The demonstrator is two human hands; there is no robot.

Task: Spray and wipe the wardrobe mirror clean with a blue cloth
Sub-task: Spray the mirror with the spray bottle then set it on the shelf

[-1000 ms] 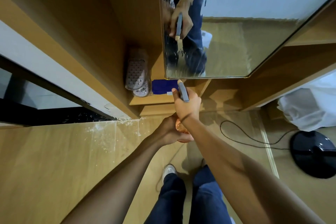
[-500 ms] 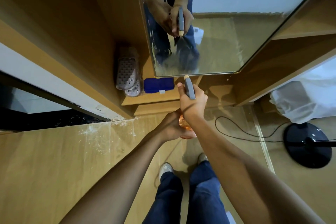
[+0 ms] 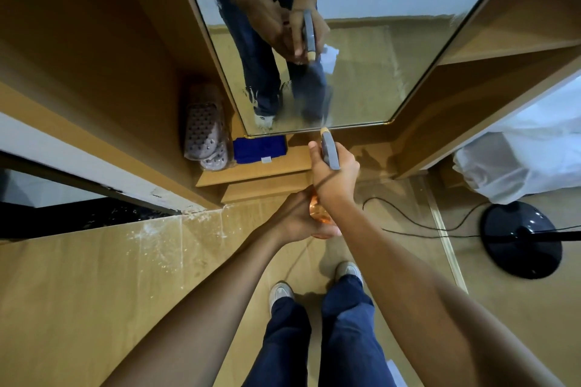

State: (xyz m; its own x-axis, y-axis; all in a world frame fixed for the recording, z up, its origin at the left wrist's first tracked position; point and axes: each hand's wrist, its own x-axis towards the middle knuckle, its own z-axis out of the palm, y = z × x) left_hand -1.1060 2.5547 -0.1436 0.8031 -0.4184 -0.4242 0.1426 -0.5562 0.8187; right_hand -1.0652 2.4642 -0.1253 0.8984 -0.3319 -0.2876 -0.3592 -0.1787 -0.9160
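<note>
Arms reach forward and down from the bottom of the view toward the wardrobe mirror (image 3: pixel 361 41), both nearly straight. The right hand (image 3: pixel 334 173) is wrapped around the grey head of the spray bottle (image 3: pixel 328 152), fingers curled about it, with the pale nozzle tip pointing at the mirror's lower edge and lying just short of the glass. The left hand (image 3: pixel 301 217) sits lower and behind, cupped around the bottle's orange body, which shows only as a small glowing patch between the two wrists. The glass is streaked and misted along its left side and bottom, and it reflects the two hands and the bottle. The blue cloth (image 3: pixel 259 149) lies folded on the wooden shelf (image 3: pixel 251 173) below the mirror's left corner, untouched, just beside a pair of perforated slippers (image 3: pixel 204 129). On the floor to the right stands a black round fan base (image 3: pixel 522 239) with a thin cable (image 3: pixel 408 220) trailing toward it.
</note>
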